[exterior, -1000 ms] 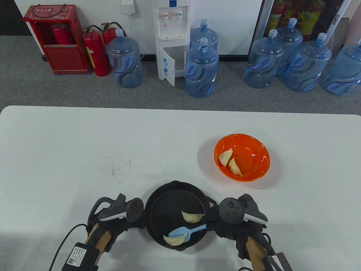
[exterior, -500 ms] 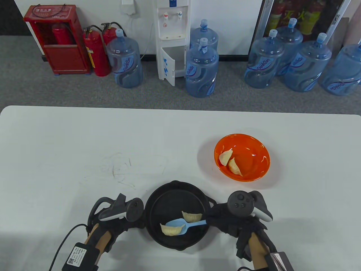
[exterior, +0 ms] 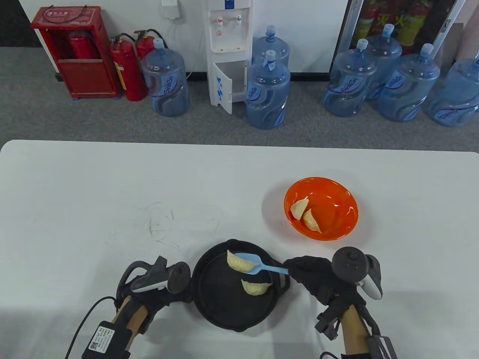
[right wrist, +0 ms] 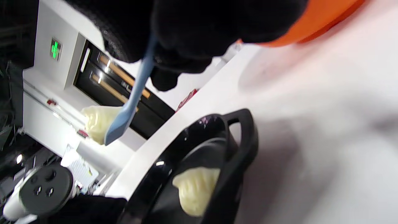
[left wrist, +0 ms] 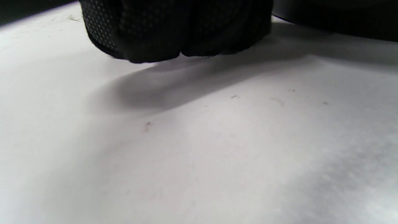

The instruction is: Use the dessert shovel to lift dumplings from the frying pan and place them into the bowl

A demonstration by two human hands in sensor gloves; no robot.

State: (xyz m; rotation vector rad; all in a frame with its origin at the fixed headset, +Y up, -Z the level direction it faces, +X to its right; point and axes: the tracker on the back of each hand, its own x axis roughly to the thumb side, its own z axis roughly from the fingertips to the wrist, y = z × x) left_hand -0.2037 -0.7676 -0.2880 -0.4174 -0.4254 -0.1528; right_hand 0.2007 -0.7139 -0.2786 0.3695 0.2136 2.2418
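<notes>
A black frying pan (exterior: 209,299) sits at the table's near edge with one dumpling (exterior: 255,287) lying in it. My right hand (exterior: 299,271) grips the handle of a blue dessert shovel (exterior: 262,264), whose blade carries a second dumpling (exterior: 238,261) raised over the pan's far rim. The right wrist view shows the shovel (right wrist: 130,102) and its dumpling (right wrist: 96,123) clear above the pan (right wrist: 242,149). An orange bowl (exterior: 336,194) to the far right holds two dumplings (exterior: 305,214). My left hand (exterior: 179,295), fingers (left wrist: 174,31) curled, holds the pan's left edge.
White table (exterior: 93,194) stretches to the left and far side, with faint scuff marks (exterior: 161,224) beyond the pan. Water bottles, a dispenser and fire extinguishers stand on the floor past the table's far edge.
The right hand has raised the shovel with a dumpling from the pan's near side to above its far rim and has moved right. The left hand has stayed put.
</notes>
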